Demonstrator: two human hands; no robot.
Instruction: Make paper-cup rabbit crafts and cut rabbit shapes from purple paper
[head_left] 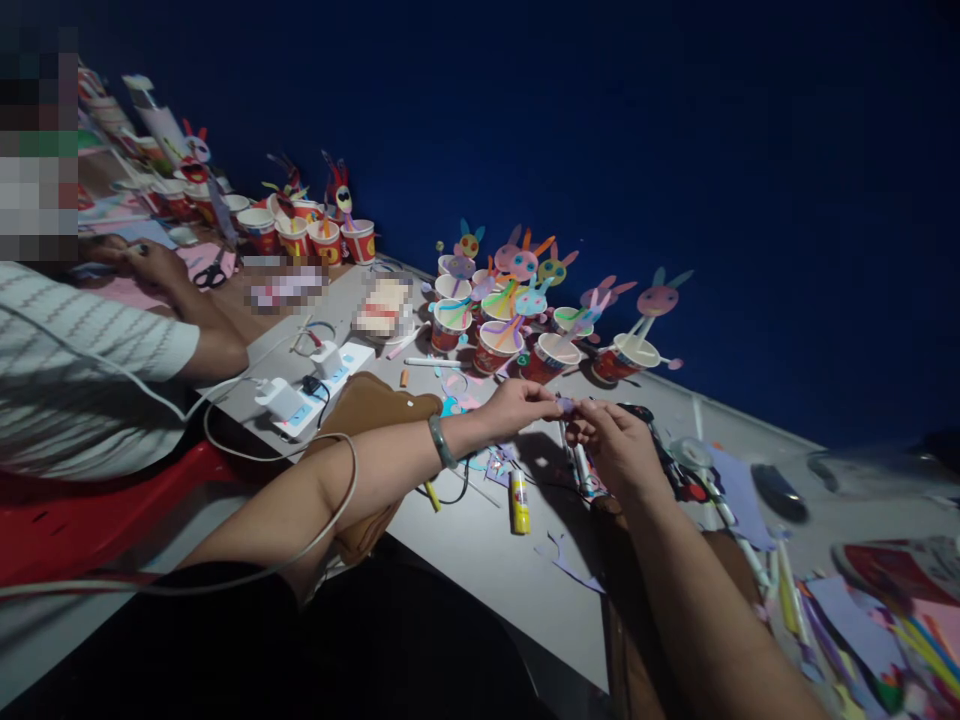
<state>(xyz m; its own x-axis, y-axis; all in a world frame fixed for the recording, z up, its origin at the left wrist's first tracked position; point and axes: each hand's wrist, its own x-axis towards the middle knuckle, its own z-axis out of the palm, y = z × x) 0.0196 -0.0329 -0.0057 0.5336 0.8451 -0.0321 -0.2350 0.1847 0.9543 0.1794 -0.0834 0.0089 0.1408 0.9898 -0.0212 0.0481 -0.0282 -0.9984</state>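
Observation:
Between my fingertips, above the white table [480, 575], is a small purple paper piece [565, 405]. My left hand [517, 408], with a bangle on the wrist, pinches its left side. On its right side, my right hand [619, 440] closes thumb and fingers on it. Below the hands lie purple paper scraps [499, 465] and some pens [581, 468], partly hidden by my right hand. A yellow glue stick [520, 503] is nearer to me. Just beyond my hands stand red paper cups [499, 347] holding paper rabbit heads [658, 298] on sticks.
A power strip [326, 390] with chargers and a brown bag [367, 405] are on the left, and a white cable crosses my left arm. A co-worker's arm [217, 350] rests near scissors [214, 270]. To the right are a computer mouse [780, 492] and coloured paper [855, 620].

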